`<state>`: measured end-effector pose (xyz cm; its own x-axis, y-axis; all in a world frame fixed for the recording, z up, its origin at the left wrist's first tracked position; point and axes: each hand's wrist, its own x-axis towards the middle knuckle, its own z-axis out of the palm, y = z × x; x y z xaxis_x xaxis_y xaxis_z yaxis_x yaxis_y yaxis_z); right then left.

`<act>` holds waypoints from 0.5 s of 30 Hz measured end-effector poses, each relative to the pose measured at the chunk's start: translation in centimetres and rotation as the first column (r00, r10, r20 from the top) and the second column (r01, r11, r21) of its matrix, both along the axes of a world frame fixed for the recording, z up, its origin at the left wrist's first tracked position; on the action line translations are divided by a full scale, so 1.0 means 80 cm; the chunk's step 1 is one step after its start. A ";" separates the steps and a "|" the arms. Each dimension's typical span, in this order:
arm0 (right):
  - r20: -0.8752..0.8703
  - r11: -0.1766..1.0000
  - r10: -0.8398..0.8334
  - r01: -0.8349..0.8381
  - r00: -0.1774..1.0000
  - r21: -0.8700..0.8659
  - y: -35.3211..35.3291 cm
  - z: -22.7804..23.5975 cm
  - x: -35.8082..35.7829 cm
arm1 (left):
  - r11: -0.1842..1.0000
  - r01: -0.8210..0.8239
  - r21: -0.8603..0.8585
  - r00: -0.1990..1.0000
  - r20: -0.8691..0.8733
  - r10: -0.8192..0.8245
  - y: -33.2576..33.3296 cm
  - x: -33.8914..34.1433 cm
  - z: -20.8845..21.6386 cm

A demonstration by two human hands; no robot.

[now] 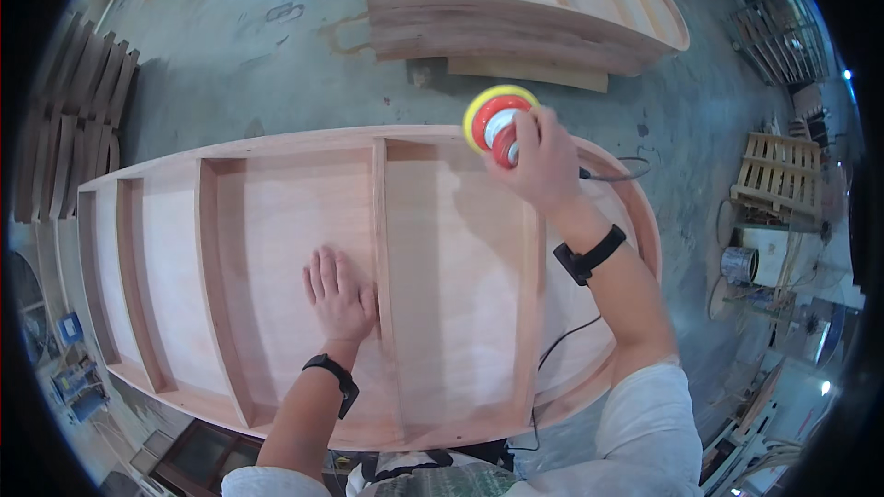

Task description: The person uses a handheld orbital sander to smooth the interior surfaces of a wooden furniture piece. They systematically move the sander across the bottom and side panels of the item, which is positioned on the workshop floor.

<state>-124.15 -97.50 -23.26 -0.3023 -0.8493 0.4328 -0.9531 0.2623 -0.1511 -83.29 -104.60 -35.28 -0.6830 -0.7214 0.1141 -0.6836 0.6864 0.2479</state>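
Note:
A long wooden frame [379, 221] with crosswise ribs and a rounded right end lies in front of me, its thin panel [285, 212] showing between the ribs. My left hand [340, 296] rests on that panel, fingers stretched out, just left of the middle rib. Over the far edge of the frame, my right hand [543, 161] grips a round orbital sander [502, 124] with a red and white body and a yellow pad rim. The pad is tilted up on its side, apart from the wood as far as I can see. A dark cord [608, 175] trails from the sander.
A second ribbed wooden frame [516, 28] stands farther back on the grey floor [249, 46]. Stacked dark boards [78, 120] are at the left. To the right are a slatted pallet [778, 170] and a metal bucket [739, 264]. The cord also runs across the frame's right part.

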 end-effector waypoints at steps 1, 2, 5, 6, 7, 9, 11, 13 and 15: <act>0.095 0.991 -0.079 0.069 0.992 0.113 -0.017 0.014 -0.009 | 1.000 -0.006 -0.003 1.000 0.007 0.006 -0.001 0.000 0.001; 0.179 0.965 -0.165 0.122 0.970 0.231 -0.042 0.026 -0.024 | 1.000 -0.015 -0.005 1.000 0.015 0.015 -0.001 0.000 0.002; 0.356 0.829 -0.260 0.019 0.897 0.559 -0.123 0.035 -0.088 | 1.000 -0.008 -0.013 1.000 -0.006 0.008 -0.004 0.002 0.000; 0.407 0.760 -0.273 -0.065 0.871 0.647 -0.143 0.036 -0.107 | 1.000 -0.009 -0.012 1.000 -0.004 0.009 -0.003 -0.001 -0.001; 0.415 0.682 -0.317 -0.099 0.853 0.725 -0.167 0.035 -0.118 | 1.000 -0.012 -0.015 1.000 0.003 0.012 -0.004 -0.005 -0.001; 0.420 0.506 -0.401 -0.185 0.814 0.842 -0.215 0.034 -0.115 | 1.000 -0.023 -0.016 1.000 0.005 0.023 -0.004 -0.004 0.000; 0.413 0.424 -0.439 -0.222 0.798 0.878 -0.240 0.051 -0.097 | 0.999 -0.029 -0.017 0.999 -0.034 0.028 -0.007 0.000 0.004; 0.455 0.409 -0.456 -0.274 0.765 0.870 -0.246 0.048 -0.091 | 0.999 -0.036 -0.012 0.999 -0.024 0.035 -0.006 -0.003 0.006; 0.535 0.487 -0.457 -0.303 0.711 0.819 -0.225 0.035 -0.106 | 0.999 -0.032 -0.006 0.999 -0.021 0.032 -0.006 -0.005 0.007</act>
